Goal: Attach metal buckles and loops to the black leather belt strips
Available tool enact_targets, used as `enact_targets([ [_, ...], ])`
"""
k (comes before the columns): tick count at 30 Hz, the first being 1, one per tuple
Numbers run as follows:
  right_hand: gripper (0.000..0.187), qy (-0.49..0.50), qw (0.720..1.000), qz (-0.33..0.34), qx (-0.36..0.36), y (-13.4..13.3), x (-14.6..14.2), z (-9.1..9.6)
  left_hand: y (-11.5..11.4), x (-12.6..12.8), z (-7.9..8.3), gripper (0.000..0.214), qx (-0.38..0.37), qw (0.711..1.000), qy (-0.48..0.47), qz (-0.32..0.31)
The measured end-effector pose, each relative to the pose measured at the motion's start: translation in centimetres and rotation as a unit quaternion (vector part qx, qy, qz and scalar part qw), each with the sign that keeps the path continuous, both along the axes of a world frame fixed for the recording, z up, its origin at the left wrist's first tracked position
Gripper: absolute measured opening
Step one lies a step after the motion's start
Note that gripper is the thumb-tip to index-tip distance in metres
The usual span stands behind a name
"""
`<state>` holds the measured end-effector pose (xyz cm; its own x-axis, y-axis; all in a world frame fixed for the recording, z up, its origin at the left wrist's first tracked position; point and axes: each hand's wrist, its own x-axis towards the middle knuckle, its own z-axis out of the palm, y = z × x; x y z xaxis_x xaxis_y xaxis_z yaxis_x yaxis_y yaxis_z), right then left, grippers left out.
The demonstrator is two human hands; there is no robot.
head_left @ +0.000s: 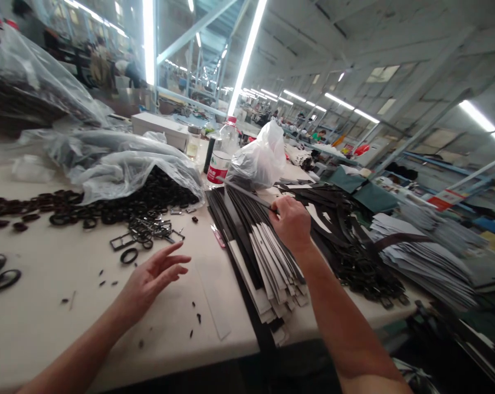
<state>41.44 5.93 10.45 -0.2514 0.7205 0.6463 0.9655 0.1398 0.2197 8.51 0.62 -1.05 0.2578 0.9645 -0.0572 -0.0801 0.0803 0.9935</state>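
My left hand (155, 276) is over the pale tabletop with its fingers stretched out, holding nothing. Just beyond its fingertips lies a heap of metal belt buckles (149, 232). Pinched in my right hand (292, 221) is one end of a long, thin dark strap (247, 193), which points toward the back left. Beneath it spreads a row of belt straps (268, 257), black with whitish end sections. A small pink-handled tool (218, 236) lies left of the straps.
Black loops (165, 189) spill from a clear plastic bag (124, 158). A bottle with a red label (223, 153) and a tied white bag (262, 156) stand behind the straps. Finished-looking dark belts (362, 268) and stacked grey-white sheets (422, 254) are on the right.
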Motion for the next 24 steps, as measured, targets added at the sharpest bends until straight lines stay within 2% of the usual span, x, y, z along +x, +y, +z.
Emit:
enact_targets([
  [3,0.013,-0.049,0.98,0.192,0.019,-1.3,-3.8,-1.6,0.1,-0.1,0.6,0.088,-0.103,0.982,-0.155,-0.008],
  [5,0.014,-0.065,0.962,0.265,0.011,-1.7,-5.5,-2.9,0.4,-0.3,0.8,0.085,-0.14,0.964,-0.227,-0.008],
  [6,0.014,-0.068,0.957,0.283,0.006,-1.8,-6.1,-3.6,0.6,-0.4,0.8,0.077,-0.147,0.958,-0.246,0.0],
  [9,0.014,-0.066,0.953,0.297,-0.01,-1.8,-6.9,-5.0,1.2,-1.0,0.9,0.041,-0.142,0.958,-0.245,0.054],
  [12,0.014,-0.07,0.95,0.302,-0.029,-1.8,-7.0,-5.6,1.7,-1.4,1.1,0.024,-0.139,0.96,-0.226,0.091],
  [16,0.016,-0.062,0.95,0.3,-0.055,-2.9,-7.3,-5.5,1.9,-1.5,1.2,0.021,-0.171,0.954,-0.219,0.108],
  [19,0.006,-0.005,0.958,0.258,-0.126,-4.4,-8.3,-4.6,1.8,-1.5,1.2,0.02,-0.173,0.956,-0.204,0.118],
  [22,0.039,0.109,0.946,0.246,-0.181,-5.2,-10.7,-4.1,1.7,-1.3,1.3,0.023,-0.168,0.959,-0.197,0.114],
  [24,0.041,0.194,0.925,0.261,-0.195,-4.9,-13.1,-4.7,1.6,-1.3,1.3,0.026,-0.166,0.958,-0.203,0.12],
])
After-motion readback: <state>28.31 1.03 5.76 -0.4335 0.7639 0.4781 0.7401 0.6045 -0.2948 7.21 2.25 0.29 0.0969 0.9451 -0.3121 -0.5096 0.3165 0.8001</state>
